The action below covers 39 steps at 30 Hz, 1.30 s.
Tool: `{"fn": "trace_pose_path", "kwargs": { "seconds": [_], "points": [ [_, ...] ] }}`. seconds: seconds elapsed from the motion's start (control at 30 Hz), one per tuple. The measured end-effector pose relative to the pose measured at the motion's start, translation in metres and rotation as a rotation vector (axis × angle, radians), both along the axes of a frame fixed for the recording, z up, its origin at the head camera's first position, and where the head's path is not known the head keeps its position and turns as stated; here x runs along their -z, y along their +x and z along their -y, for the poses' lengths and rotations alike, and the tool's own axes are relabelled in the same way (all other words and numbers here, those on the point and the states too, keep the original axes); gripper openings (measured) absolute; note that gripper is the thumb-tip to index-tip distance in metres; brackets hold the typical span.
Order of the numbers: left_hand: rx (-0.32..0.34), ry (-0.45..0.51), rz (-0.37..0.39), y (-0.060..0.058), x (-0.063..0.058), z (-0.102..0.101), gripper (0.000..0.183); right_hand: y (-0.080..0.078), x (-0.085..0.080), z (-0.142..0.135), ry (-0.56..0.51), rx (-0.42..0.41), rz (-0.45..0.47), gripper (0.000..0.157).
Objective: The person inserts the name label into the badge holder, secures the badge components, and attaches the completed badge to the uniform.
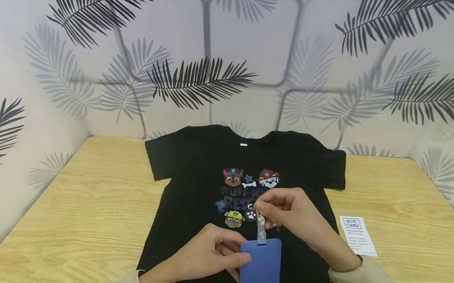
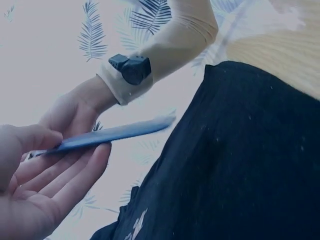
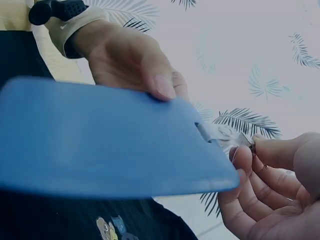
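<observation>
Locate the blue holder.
In the head view, the holder is at bottom, right of centre, over the shirt; the left hand pinches its left edge, and the right hand holds the top of its strap.

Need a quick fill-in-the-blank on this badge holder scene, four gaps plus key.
1. The left hand holds the badge holder, whose color is ____.
2. The right hand, at the end of the clear strap, sits ____ (higher/lower) in the head view than the left hand.
3. The T-shirt on the wooden table has ____ fabric.
4. The large print on the white card reads "ID/IC ____".

Missing words: blue; higher; black; CARD
</observation>
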<state>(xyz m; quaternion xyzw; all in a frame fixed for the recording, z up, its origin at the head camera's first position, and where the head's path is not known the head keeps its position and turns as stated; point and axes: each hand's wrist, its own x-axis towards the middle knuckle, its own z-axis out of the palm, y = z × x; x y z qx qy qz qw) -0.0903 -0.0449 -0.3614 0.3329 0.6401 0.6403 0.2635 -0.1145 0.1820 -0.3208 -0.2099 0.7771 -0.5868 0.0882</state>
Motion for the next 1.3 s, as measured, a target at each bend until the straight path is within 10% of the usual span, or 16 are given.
{"fn": "trace_pose_path", "kwargs": {
  "seconds": [0.93,1.17,1.3],
  "points": [
    [-0.348,0.117,0.133,-0.005,0.003,-0.006,0.034,0.013,0.014,-0.013,0.145,0.063,0.103,0.023],
    [-0.261,0.173,0.423,-0.019,0.004,0.001,0.066,0.014,0.012,-0.017,0.15,0.056,0.032,0.018],
    [-0.23,0.221,0.518,-0.027,0.005,0.007,0.053,0.014,0.01,-0.02,0.142,0.02,0.027,0.019]
  ]
}}
